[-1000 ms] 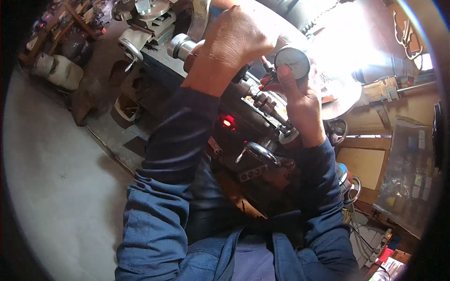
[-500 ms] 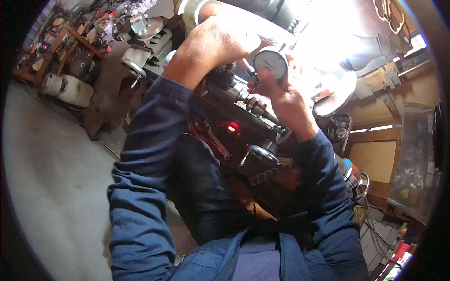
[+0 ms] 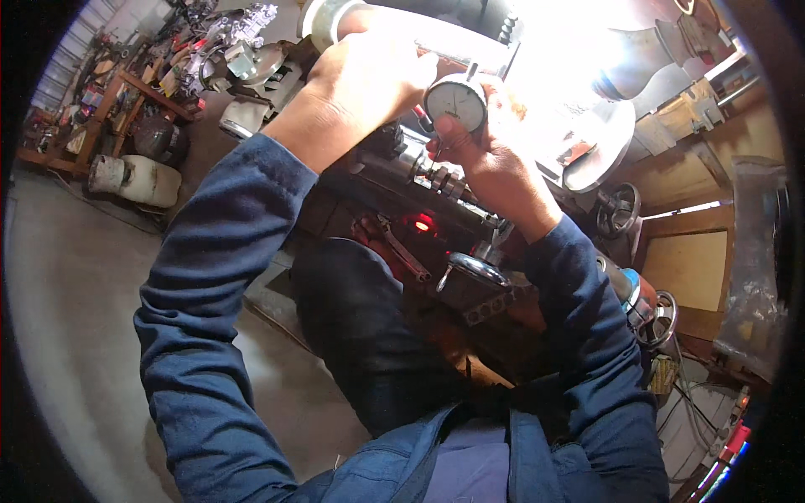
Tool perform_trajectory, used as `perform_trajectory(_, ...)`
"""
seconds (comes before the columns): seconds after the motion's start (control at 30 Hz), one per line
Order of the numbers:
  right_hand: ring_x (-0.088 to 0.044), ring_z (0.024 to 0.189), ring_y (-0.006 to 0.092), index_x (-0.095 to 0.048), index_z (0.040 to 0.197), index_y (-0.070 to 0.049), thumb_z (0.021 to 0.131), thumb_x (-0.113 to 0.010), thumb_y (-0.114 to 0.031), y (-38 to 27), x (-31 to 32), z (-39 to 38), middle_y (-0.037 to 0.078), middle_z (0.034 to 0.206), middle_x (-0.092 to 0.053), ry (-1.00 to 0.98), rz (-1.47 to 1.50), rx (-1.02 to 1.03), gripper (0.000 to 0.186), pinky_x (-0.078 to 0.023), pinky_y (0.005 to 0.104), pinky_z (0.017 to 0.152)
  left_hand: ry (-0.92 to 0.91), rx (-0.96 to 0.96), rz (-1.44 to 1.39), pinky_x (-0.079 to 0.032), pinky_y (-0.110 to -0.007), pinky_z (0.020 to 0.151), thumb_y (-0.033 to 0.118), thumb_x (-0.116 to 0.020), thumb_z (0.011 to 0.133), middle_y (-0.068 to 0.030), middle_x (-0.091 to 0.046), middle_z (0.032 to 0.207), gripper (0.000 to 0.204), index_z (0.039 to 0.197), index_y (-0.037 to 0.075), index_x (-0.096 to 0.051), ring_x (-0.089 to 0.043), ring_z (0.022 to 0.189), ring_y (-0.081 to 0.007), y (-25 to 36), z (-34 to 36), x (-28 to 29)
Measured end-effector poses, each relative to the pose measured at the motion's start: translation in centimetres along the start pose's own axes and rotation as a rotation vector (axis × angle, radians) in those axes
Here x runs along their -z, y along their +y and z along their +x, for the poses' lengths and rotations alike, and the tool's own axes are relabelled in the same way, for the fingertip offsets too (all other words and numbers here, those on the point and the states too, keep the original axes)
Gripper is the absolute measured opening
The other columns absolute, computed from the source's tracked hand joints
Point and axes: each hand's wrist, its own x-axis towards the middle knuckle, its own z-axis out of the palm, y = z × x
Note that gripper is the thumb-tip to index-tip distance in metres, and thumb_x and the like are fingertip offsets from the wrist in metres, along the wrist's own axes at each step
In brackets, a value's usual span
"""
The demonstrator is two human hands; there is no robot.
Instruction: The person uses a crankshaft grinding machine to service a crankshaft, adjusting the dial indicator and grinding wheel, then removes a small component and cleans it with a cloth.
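Observation:
My right hand [image 3: 503, 168] grips a round dial indicator [image 3: 455, 102], its thumb over the lower rim of the white face. My left hand [image 3: 359, 88] is curled just left of the gauge, high on the machine, with its fingertips mostly hidden; I cannot make out what they hold. A red-tipped part shows between the hands. Below them runs a metal shaft with collars [image 3: 444, 180] on the machine bed. A curved pale metal housing [image 3: 319, 21] is behind my left hand, and bright glare washes out the area behind my right.
A chrome handwheel [image 3: 476, 270], a red lamp [image 3: 423, 225] and a wrench [image 3: 407, 251] sit below the shaft. Cluttered wooden racking [image 3: 109, 113] and a pale gas cylinder [image 3: 134, 180] stand at left. A wooden panel [image 3: 686, 268] and more handwheels [image 3: 619, 210] are at right.
Both hands and the dial indicator have moved leftward and slightly up in view. The machine and background have shifted too, showing more of the racking at left.

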Motion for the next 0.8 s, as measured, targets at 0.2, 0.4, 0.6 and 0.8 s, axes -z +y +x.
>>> perform_trajectory(0.2,-0.065,0.085,0.0237,-0.046,0.126,0.002,0.098,-0.063,-0.031,0.6,0.0,0.4,0.017,0.107,-0.056,0.024,-0.143,0.169,0.047,-0.053,0.0346,0.073,0.1,-0.301,-0.287,-0.056,-0.041,0.067,0.016,-0.061,0.088,-0.0141,-0.069,0.08,0.012,0.09,0.005,-0.066,-0.069,0.075,-0.0302,-3.0,0.3,-0.5)
perform_trajectory(0.4,-0.064,0.085,0.024,-0.046,0.124,0.001,0.099,-0.06,-0.032,0.9,0.8,0.3,0.015,0.102,-0.059,-0.038,-0.054,0.084,0.043,-0.052,0.0364,0.075,-0.179,0.044,-0.036,-0.057,-0.041,0.067,0.017,-0.058,0.089,-0.0168,-0.071,0.09,0.015,0.094,0.005,-0.066,-0.07,0.079,-0.032,-0.1,1.1,0.8)
perform_trajectory(0.6,-0.067,0.084,0.0197,-0.039,0.129,-0.001,0.101,-0.058,-0.03,0.2,0.0,0.2,0.014,0.109,-0.059,-0.05,-0.089,0.062,0.045,-0.06,0.032,0.076,-0.094,-0.314,-0.194,-0.054,-0.042,0.071,0.027,-0.058,0.088,-0.0155,-0.071,0.085,0.024,0.091,0.006,-0.069,-0.069,0.076,-0.0302,-3.1,1.0,0.3)
perform_trajectory(0.8,-0.066,0.085,0.0187,-0.039,0.129,-0.002,0.1,-0.06,-0.026,0.0,0.4,0.3,0.014,0.109,-0.06,-0.025,-0.082,0.052,0.043,-0.06,0.0309,0.074,-0.117,-0.036,0.004,-0.055,-0.041,0.065,0.017,-0.055,0.088,-0.0163,-0.071,0.086,0.016,0.091,0.007,-0.068,-0.068,0.071,-0.033,-0.3,1.0,0.6)
